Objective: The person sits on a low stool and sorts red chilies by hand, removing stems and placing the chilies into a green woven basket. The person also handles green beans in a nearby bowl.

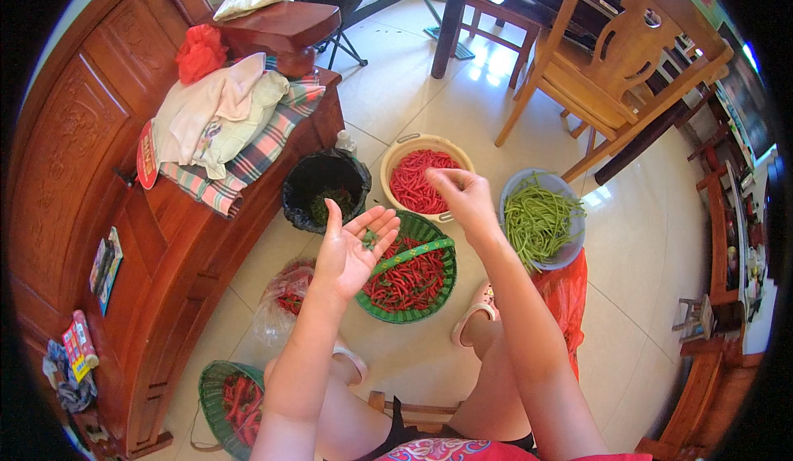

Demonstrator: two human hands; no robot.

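My left hand (pixel 353 256) is palm up with fingers spread, and small green stem or leaf bits (pixel 370 239) lie on its fingers. Below it stands a green woven basket (pixel 450 281) of red chili peppers (pixel 403 284), with a patterned green handle (pixel 412 254) across it. My right hand (pixel 464 201) is over the near right rim of a cream plastic basin (pixel 396 145). Its thumb and fingertips are pinched together above the red chilies (pixel 416 179) inside. Whether anything is between those fingertips I cannot tell.
A black-lined bin (pixel 297 182) with green scraps stands left of the basin. To the right, a grey-blue basin (pixel 576 241) holds green beans (pixel 536 219), near a red plastic bag (pixel 567 294). Another chili basket (pixel 214 386) and a clear bag (pixel 272 312) lie near my legs. A wooden chair (pixel 582 89) stands beyond.
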